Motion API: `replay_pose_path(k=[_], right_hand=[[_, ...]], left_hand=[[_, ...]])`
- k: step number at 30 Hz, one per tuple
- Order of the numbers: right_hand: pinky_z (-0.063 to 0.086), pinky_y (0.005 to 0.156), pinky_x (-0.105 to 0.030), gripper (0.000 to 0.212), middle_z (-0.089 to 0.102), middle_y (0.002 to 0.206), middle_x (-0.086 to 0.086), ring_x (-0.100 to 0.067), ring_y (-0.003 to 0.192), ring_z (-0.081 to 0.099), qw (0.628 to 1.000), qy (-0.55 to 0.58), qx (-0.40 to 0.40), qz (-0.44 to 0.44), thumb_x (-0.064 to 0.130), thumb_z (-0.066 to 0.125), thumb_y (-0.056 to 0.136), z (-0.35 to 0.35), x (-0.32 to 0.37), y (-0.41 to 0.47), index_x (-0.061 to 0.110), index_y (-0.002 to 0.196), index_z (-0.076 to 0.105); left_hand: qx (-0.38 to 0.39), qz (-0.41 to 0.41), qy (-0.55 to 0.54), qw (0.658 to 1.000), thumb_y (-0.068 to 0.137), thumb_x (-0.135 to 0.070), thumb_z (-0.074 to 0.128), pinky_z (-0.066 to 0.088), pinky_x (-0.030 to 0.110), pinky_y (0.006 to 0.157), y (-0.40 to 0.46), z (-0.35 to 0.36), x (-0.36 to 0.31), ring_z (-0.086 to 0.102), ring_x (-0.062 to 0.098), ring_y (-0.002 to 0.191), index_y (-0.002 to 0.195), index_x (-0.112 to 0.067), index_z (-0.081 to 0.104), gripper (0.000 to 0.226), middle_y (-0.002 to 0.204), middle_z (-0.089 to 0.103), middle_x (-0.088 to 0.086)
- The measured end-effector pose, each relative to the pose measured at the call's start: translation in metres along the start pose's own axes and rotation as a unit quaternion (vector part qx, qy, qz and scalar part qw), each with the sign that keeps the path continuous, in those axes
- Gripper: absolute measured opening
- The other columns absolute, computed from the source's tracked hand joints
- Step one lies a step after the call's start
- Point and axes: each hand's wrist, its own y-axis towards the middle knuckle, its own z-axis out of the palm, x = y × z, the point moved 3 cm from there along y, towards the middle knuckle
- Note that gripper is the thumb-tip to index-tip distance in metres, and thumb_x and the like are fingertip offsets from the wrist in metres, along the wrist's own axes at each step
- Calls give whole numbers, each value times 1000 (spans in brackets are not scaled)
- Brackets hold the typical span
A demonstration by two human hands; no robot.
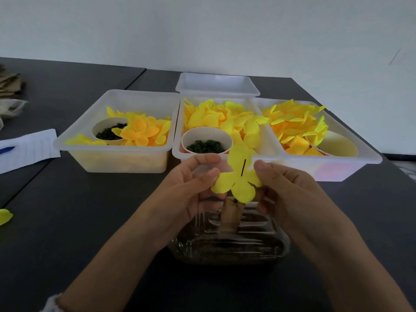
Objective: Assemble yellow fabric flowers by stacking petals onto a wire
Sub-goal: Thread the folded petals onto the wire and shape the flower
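- Yellow loose petal (5,216), far left of the petal piece and apart from everything, flat on the dark table (67,210).
- White paper sheet (27,149) with a blue pen (6,150), left of and beyond the petal piece.
- Left tub (74,144), beyond-left of the petal piece: orange-yellow petals and a paper cup (99,129) of dark green pieces.
- Left hand (186,192), touching the petal piece's left lobe; thumb and forefinger pinch it, other fingers curled behind.
- Petal piece (238,176), the reference item: four-lobed yellow fabric held up between both hands, a dark wire (243,167) through its centre. Judged very light, limp, easily creased; best held by the lobe edges, near the centre, so the hole stays open.
- Middle tub (177,152), directly beyond the petal piece: yellow petals, and a second cup (207,131) of green pieces.
- Clear tray (227,244), directly beneath the petal piece, with a brown block (231,217) standing in it.
- Right hand (286,190), touching the right lobe; thumb on its front, fingers curled behind.
- Right tub (364,158), beyond-right: more yellow petals and one more cup (337,145).
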Motion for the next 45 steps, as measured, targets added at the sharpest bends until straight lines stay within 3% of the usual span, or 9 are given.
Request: replay_pose_path(k=[6, 14, 20, 26, 31, 35, 38, 40, 45], right_hand=[[37, 50, -24, 57, 51, 64, -6, -13, 52, 43, 996, -13, 18, 90, 58, 64, 62, -5, -22, 0, 8, 86, 75], [34, 40, -21, 69, 42, 72, -14, -12, 48, 37, 992, 51, 36, 110, 45, 64, 72, -2, -23, 4, -17, 101, 59], [33, 39, -19, 41, 54, 69, -6, -8, 49, 38, 991, 92, 57, 82, 43, 63, 74, -4, -19, 2, 6, 84, 75], [35, 39, -20, 31, 58, 71, -6, -9, 48, 42, 986, 141, 62, 66, 33, 54, 87, -5, -20, -3, 10, 78, 71], [34, 35, -20, 31, 55, 64, -8, -8, 41, 38, 982, 126, 51, 130, 28, 52, 87, -11, -23, -2, -2, 82, 61], [36, 34, -20, 33, 43, 47, -4, -9, 37, 36, 980, 84, 66, 167, 29, 55, 83, -13, -20, -5, -2, 73, 57], [40, 35, -20, 32, 46, 44, -1, -8, 36, 38, 983, 66, 55, 163, 28, 55, 83, -10, -17, -5, -1, 70, 58], [41, 37, -20, 33, 46, 44, -1, -10, 38, 39, 987, 42, 42, 150, 28, 53, 87, -11, -16, -4, 0, 70, 59], [43, 43, -21, 38, 45, 45, -6, -14, 39, 44, 991, -84, 16, 107, 30, 50, 94, -17, -18, -6, -2, 75, 58]], left_hand=[[-26, -60, 51, 997, 74, -20, 68, 54, 22, 51, -2, -9, 5, 68, 18, 69, 118, -11, 56, 47, 87, 71, 12], [-49, -81, 108, 990, 71, -21, 69, 53, 22, 51, 0, -8, 4, 65, 13, 62, 110, -11, 59, 42, 75, 69, 7], [-38, -72, 71, 994, 74, -19, 65, 51, 21, 48, -1, -3, 6, 62, 12, 59, 111, -8, 57, 39, 71, 66, 7], [-1, -60, 7, 998, 80, -18, 63, 52, 20, 45, -3, 2, 5, 61, 12, 53, 112, -9, 58, 34, 70, 63, 10], [-47, -42, 111, 992, 77, -26, 64, 49, 19, 47, -2, -8, 3, 62, 10, 56, 111, -13, 59, 37, 68, 65, 4], [-74, 3, 235, 969, 91, -16, 62, 43, 18, 46, -3, -13, 3, 53, 12, 52, 109, -16, 58, 18, 61, 59, 3], [-83, 62, 305, 947, 95, -13, 60, 37, 14, 45, 1, -12, 5, 39, 13, 47, 102, -19, 56, 10, 60, 49, 12], [-85, 86, 349, 929, 94, -13, 60, 35, 11, 47, 4, -13, 7, 35, 11, 46, 98, -22, 55, 11, 55, 47, 7], [-78, 99, 447, 886, 94, -18, 62, 35, 11, 54, 3, -15, 8, 46, 1, 47, 95, -28, 54, 13, 53, 58, -8]])
